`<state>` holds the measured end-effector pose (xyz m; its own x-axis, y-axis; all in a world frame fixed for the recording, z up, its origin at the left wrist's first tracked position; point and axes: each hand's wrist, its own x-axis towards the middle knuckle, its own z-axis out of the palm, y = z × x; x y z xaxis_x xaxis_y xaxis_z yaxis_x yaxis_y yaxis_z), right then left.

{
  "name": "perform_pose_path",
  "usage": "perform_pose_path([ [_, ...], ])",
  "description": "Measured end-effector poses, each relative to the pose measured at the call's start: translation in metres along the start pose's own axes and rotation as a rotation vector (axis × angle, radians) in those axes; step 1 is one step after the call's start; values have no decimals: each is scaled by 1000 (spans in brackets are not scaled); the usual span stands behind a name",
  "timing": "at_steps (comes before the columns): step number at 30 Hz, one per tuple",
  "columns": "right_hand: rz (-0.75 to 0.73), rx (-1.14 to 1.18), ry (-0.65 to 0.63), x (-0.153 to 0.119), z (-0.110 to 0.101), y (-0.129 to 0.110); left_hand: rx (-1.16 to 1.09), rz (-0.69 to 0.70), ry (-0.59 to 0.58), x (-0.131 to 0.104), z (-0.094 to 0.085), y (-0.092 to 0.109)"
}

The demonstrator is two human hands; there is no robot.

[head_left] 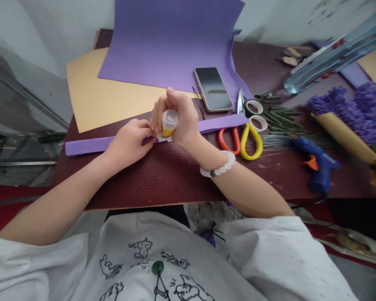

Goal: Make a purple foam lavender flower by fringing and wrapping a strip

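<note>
While the right hand [185, 119] grips a bottle [169, 121], the left hand [130, 140] touches the purple strip [87, 146], its exact grip unclear; 2 tape rolls [265, 123] lie beside scissors [245, 140].

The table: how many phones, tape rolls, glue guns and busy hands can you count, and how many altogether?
Phone: 1
Tape rolls: 2
Glue gun: 1
Left hand and right hand: 2
Total: 6
</note>
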<state>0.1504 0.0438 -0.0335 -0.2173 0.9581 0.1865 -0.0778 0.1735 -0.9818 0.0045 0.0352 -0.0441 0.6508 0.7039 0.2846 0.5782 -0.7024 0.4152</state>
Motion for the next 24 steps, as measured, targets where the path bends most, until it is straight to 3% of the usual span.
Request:
perform_pose_path([
  [5, -245, 211, 61, -6, -3, -6, 15, 19, 15, 0, 1, -1],
  [14, -158, 153, 68, -8, -4, -11, 34, 36, 51, 0, 4, -3],
  [19, -163, 99, 152, -6, 3, -6, 38, 37, 41, 0, 3, -2],
  [24, -182, -27, 134, 0, 8, 1, 41, 22, 12, 1, 1, 0],
])
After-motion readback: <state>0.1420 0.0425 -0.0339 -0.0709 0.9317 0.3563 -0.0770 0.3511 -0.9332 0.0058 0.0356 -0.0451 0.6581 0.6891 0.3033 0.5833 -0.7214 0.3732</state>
